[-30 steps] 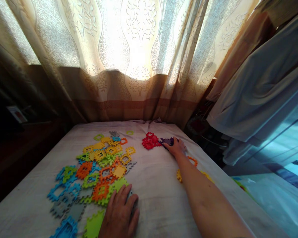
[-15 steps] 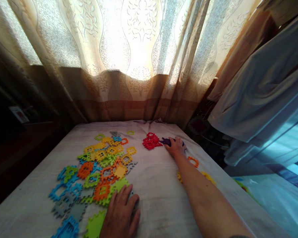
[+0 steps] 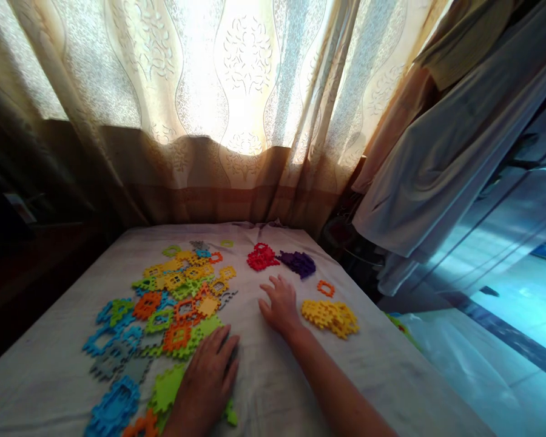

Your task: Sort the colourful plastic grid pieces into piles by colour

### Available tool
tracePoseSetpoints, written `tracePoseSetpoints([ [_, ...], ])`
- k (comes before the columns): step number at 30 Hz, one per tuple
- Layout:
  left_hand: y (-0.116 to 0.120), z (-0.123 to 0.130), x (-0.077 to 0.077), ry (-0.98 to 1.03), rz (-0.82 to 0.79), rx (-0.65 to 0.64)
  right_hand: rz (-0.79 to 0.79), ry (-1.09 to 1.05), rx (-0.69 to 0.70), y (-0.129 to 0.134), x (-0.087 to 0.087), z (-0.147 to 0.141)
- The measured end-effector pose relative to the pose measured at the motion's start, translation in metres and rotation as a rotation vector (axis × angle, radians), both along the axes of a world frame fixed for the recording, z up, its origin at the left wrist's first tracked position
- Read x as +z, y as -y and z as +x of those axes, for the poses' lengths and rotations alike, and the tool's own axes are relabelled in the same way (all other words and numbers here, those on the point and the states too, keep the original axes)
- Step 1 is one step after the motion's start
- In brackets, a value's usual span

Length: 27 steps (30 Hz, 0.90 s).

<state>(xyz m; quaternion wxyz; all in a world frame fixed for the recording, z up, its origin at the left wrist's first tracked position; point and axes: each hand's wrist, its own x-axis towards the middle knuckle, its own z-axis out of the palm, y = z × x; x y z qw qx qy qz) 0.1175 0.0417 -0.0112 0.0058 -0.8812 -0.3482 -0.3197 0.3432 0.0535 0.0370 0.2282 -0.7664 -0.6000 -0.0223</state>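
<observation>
My left hand [image 3: 205, 377] lies flat at the lower end of a spread of mixed toothed plastic tiles, its fingers stretched over light green tiles [image 3: 167, 387]. Between that spread and the sorted piles, my right hand [image 3: 279, 304] is over the sheet with its fingers spread and nothing in them. Beyond it sit a red tile pile [image 3: 261, 257] and, just to the right, a purple tile pile [image 3: 299, 264]. A yellow tile pile [image 3: 331, 318] is beside my right wrist, with one orange tile frame [image 3: 321, 286] above it. Blue tiles [image 3: 113, 405] are left of my left hand.
The tiles lie on a pale sheet-covered bed [image 3: 264, 388]. A patterned curtain [image 3: 200, 164] hangs along its far side. On the right, hanging clothes [image 3: 418, 170] come down near the edge, above a clear plastic bag [image 3: 455, 358].
My right hand has left the purple tiles and come back toward me and left, exposing the purple and yellow piles. My left hand stays by the green tiles. The view has turned slightly right.
</observation>
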Motion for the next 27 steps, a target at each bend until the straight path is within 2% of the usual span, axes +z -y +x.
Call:
tracePoseSetpoints([
  [3,0.002,0.002,0.008,0.077,-0.171,-0.024,0.070,-0.096,0.089,0.035,-0.020,-0.028],
  [6,-0.002,0.002,0.021,0.233,-0.405,-0.064,0.103,-0.174,0.075,0.059,-0.033,-0.040],
  [10,-0.016,-0.005,0.043,0.539,-0.808,-0.050,0.090,-0.223,0.054,0.071,-0.036,-0.044],
  [12,-0.020,-0.015,0.052,0.605,-0.866,-0.004,0.072,-0.243,0.049,0.074,-0.035,-0.049],
  [15,-0.017,-0.040,0.058,0.616,-0.827,0.084,0.059,-0.262,0.043,0.074,-0.031,-0.062],
  [17,-0.010,-0.061,0.057,0.580,-0.721,0.162,0.064,-0.257,0.055,0.072,-0.029,-0.072],
  [19,0.000,-0.083,0.052,0.464,-0.475,0.250,0.061,-0.248,0.078,0.070,-0.027,-0.080],
  [22,0.011,-0.113,0.042,0.373,-0.246,0.354,0.038,-0.254,0.121,0.067,-0.023,-0.087],
  [25,0.013,-0.130,0.037,0.344,-0.184,0.489,0.032,-0.274,0.169,0.066,-0.021,-0.087],
  [27,0.011,-0.133,0.037,0.327,-0.217,0.558,0.040,-0.284,0.187,0.065,-0.021,-0.085],
])
